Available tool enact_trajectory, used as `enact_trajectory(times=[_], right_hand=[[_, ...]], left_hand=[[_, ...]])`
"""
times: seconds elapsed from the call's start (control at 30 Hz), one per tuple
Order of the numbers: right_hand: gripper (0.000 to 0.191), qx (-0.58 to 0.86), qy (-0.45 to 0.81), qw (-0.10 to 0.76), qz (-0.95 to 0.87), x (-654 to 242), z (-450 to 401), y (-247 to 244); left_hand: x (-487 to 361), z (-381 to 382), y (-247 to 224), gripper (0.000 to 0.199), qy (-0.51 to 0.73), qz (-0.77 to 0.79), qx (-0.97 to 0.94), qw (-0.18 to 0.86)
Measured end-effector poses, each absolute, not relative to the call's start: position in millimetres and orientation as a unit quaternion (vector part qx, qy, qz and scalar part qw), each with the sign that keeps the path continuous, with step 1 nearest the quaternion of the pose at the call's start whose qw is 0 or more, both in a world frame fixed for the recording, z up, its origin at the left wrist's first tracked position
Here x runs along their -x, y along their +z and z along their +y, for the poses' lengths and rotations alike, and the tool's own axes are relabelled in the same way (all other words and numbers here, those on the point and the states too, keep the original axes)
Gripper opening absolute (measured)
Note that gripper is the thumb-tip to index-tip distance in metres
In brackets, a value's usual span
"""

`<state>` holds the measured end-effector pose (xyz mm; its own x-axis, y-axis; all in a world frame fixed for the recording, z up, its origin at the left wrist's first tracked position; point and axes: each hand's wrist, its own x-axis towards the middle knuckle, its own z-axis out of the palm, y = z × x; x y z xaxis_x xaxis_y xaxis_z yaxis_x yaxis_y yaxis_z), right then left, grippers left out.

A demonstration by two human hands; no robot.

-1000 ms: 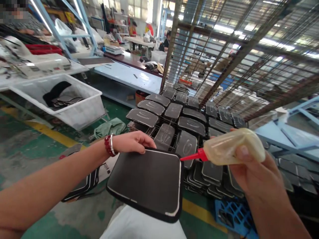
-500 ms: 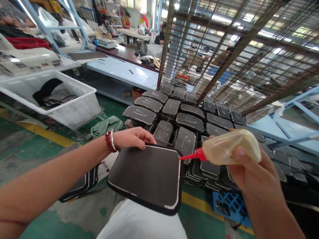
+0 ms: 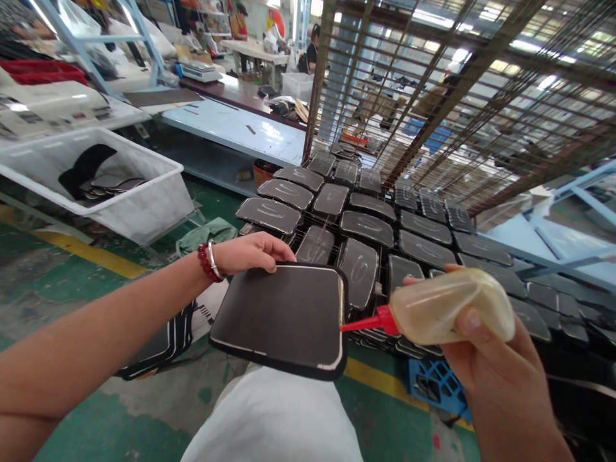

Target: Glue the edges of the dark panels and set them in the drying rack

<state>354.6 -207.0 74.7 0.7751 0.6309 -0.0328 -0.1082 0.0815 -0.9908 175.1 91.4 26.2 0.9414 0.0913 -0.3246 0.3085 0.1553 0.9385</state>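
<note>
My left hand [image 3: 255, 251] pinches the far edge of a black panel with rounded corners [image 3: 283, 314], thumb on top. A pale line, broken in places, runs around the panel just inside its dark border. In my right hand [image 3: 495, 346] is a squeeze bottle [image 3: 447, 307] of yellowish liquid, lying nearly level, its wall dented under my thumb. The red nozzle [image 3: 366, 323] points left, and its tip is at the pale line on the panel's right side. The panel's underside is hidden.
Similar panels [image 3: 368, 228] with glossy streaks cover a wire rack ahead, its rusty grid [image 3: 433, 96] tilted up above them. To the left stands a white bin [image 3: 158, 186] with black pieces. A blue crate [image 3: 436, 388] sits on the floor at right. People work far back.
The nozzle tip has moved down the panel's right side, from near the far corner toward me. The panel's near edge has risen in view. Both hands keep their grip.
</note>
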Motion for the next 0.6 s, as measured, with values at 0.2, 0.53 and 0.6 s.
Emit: enact_trajectory(times=[0.2, 0.53, 0.6], right_hand=[[0.047, 0.616, 0.251, 0.719, -0.203, -350, -213, 73], [0.039, 0.576, 0.146, 0.793, -0.137, -364, -214, 40], [0.035, 0.565, 0.123, 0.808, -0.112, -366, -210, 35]], left_hand=[[-173, 96, 21, 0.035, -0.058, 0.170, -0.637, 0.750], [-172, 90, 14, 0.035, 0.019, 0.234, -0.533, 0.813], [-170, 87, 12, 0.035, 0.027, 0.237, -0.509, 0.827]])
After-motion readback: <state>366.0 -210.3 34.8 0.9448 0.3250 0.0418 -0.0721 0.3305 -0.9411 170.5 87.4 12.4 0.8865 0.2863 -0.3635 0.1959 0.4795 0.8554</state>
